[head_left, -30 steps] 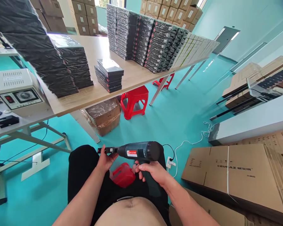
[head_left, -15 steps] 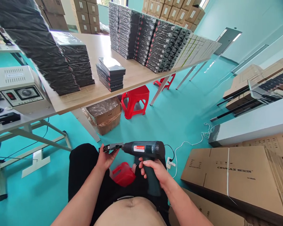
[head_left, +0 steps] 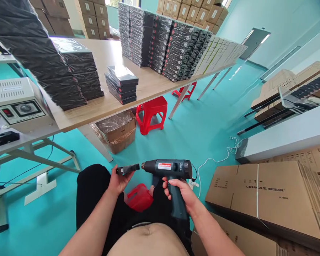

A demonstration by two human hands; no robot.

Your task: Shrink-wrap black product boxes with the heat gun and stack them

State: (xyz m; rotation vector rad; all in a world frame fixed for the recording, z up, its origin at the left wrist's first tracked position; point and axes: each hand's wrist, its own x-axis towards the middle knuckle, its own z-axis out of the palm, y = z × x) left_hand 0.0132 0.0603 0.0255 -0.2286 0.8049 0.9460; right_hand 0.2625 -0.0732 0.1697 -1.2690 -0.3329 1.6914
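Observation:
In my left hand [head_left: 118, 183] is a flat black box [head_left: 128, 169], held by its left end and underside above my lap. My right hand [head_left: 180, 192] is wrapped round the handle of a dark heat gun [head_left: 166, 169] with a red and white label. The gun's metal nozzle points left at the box's right end, with a small gap between them. Up on the wooden table [head_left: 101, 110], a short stack of similar black boxes [head_left: 122, 85] stands near the front edge.
Tall stacks of film-wrapped black boxes [head_left: 173, 49] line the table. A machine with a dial [head_left: 18, 103] stands at left. Red stools [head_left: 152, 113] and an open carton [head_left: 117, 131] sit beneath the table. Flattened cartons [head_left: 266, 192] lie at right; a white cable [head_left: 202, 167] crosses the floor.
The heat gun has moved slightly right, so its nozzle is farther from the box. The box in my left hand has turned a little, and the view has shifted slightly.

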